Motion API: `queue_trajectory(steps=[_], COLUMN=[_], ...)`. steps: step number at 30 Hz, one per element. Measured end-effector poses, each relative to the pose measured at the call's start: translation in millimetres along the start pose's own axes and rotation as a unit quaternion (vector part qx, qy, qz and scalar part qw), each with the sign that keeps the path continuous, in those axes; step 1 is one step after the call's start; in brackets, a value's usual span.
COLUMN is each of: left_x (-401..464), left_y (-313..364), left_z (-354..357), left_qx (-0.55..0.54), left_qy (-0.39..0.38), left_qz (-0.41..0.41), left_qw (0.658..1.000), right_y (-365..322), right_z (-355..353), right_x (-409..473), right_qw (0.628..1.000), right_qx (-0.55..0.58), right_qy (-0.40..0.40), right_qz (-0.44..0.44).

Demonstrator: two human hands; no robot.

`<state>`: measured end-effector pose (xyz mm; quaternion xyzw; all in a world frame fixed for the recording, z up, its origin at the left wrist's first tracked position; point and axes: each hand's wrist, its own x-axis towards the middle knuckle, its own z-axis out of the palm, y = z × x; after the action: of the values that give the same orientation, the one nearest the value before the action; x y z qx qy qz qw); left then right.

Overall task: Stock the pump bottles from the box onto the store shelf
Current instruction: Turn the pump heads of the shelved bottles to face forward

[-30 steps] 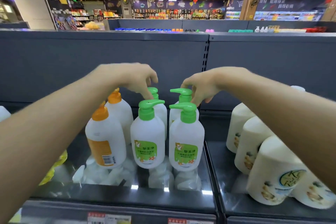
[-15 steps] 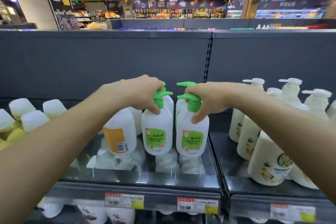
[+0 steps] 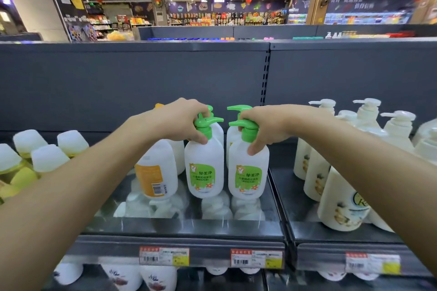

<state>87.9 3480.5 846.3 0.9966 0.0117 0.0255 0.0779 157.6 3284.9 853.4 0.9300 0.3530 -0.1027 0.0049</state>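
Observation:
Two white pump bottles with green pumps and green labels stand side by side on the dark store shelf (image 3: 179, 227). My left hand (image 3: 179, 120) grips the neck of the left green-pump bottle (image 3: 204, 168). My right hand (image 3: 267, 125) grips the neck of the right green-pump bottle (image 3: 248, 172). Two more green-pump bottles stand directly behind them, mostly hidden. An orange-labelled white bottle (image 3: 156, 172) stands just left, partly behind my left forearm. The box is out of view.
Cream pump bottles (image 3: 340, 201) fill the shelf bay to the right. White-capped yellow bottles (image 3: 45, 156) stand at the left. Price tags (image 3: 256, 258) line the shelf's front rail, with more bottles on the shelf below. A grey back panel (image 3: 142, 82) rises behind.
My hands have dropped from the rear bottles' pump heads onto the necks of the two front bottles and closed on them. The view has pulled back and tilted down.

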Motion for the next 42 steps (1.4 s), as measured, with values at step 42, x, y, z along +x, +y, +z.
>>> queue_trajectory(steps=[42], left_x=[-47.8], left_y=[-63.1], left_z=[-31.3], left_qx=[0.158], left_qy=[-0.008], left_qz=[-0.104], left_qw=[0.982], right_y=[-76.8], right_z=[-13.5], right_x=[31.2], right_qw=[0.981], right_qx=[-0.013], right_qy=[0.144], right_qz=[-0.126])
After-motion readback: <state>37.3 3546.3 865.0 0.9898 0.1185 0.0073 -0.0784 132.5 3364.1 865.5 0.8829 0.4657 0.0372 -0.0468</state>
